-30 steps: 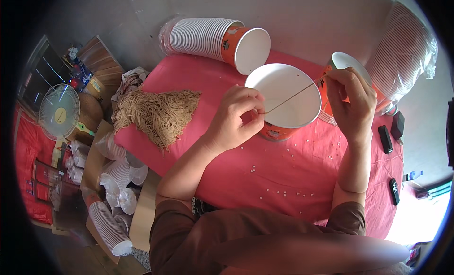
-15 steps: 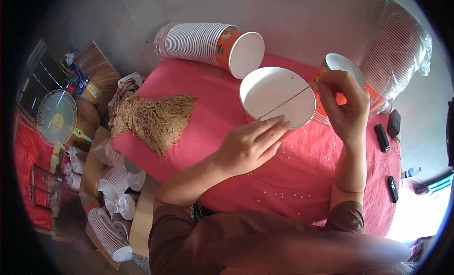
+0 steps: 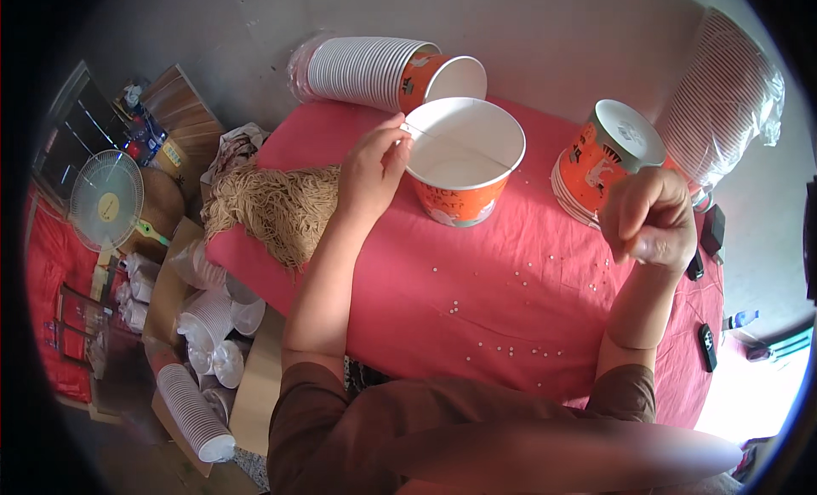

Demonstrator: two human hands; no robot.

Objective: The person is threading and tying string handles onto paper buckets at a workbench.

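An orange-and-white paper bucket (image 3: 464, 201) stands upright on the pink cloth with its mouth toward me. My left hand (image 3: 374, 167) is closed at the left of its rim, thumb and fingers pinching the edge. From those fingertips a thin string (image 3: 455, 142) crosses the bucket's mouth toward the right rim. Over the right part of the table, my right hand (image 3: 651, 218) is closed in a pinch, slightly blurred; what it holds is too small to make out. Just behind it, a short stack of upside-down orange buckets (image 3: 587, 167) stands on the cloth.
A bundle of tan strings (image 3: 272, 210) hangs over the table's left edge. Nested buckets (image 3: 362, 74) lie at the back, and a taller wrapped stack (image 3: 715, 103) leans at the right. Small white beads dot the pink cloth (image 3: 408, 325). A cardboard box (image 3: 255, 384) holds cups at lower left.
My left hand has moved left and up to the bucket's left rim. My right hand has moved right and down, away from the bucket. The bucket sits farther left and back.
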